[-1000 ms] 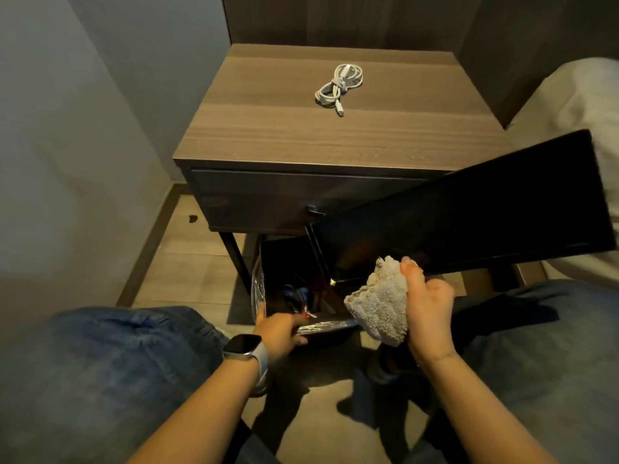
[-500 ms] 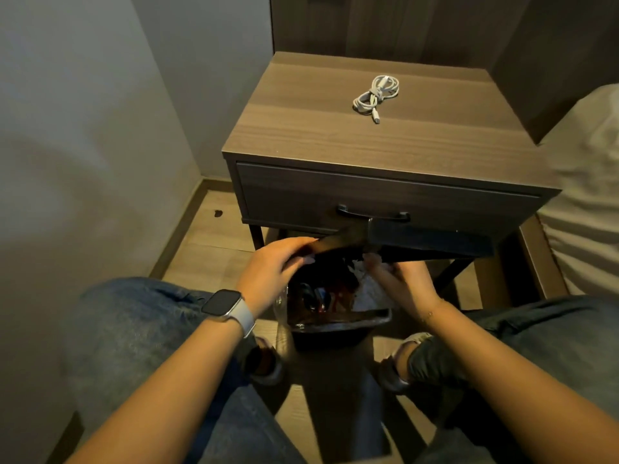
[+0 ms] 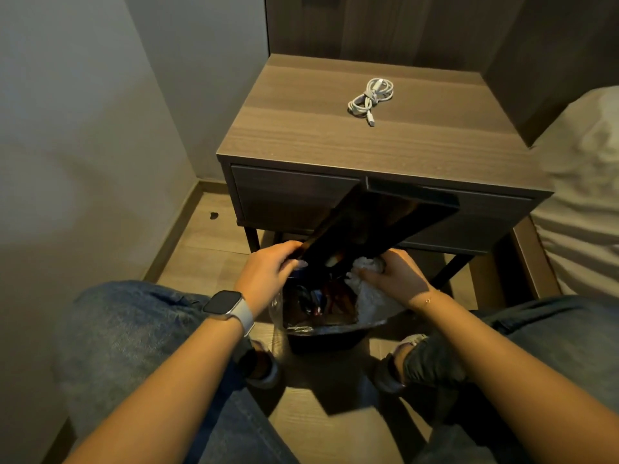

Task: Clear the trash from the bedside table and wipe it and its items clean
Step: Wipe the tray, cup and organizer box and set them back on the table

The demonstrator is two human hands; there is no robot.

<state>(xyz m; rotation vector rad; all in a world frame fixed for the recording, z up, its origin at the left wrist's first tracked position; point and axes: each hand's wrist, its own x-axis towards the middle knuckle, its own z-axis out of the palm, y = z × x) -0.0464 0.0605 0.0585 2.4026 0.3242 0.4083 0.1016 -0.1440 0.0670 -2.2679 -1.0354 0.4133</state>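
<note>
Your wood-grain bench fills the upper centre of the frame, with grey wall to the left, a bed at right and a coiled white cable on top. Lower centre, above the lined trash bin on the floor, your left hand grips a tilted black tray that hides the drawer front, and your right hand has its fingers curled round a white cloth.

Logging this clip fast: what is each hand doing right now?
Left hand: grips the lower end of the black tray.
Right hand: holds the white cloth against the tray.
</note>
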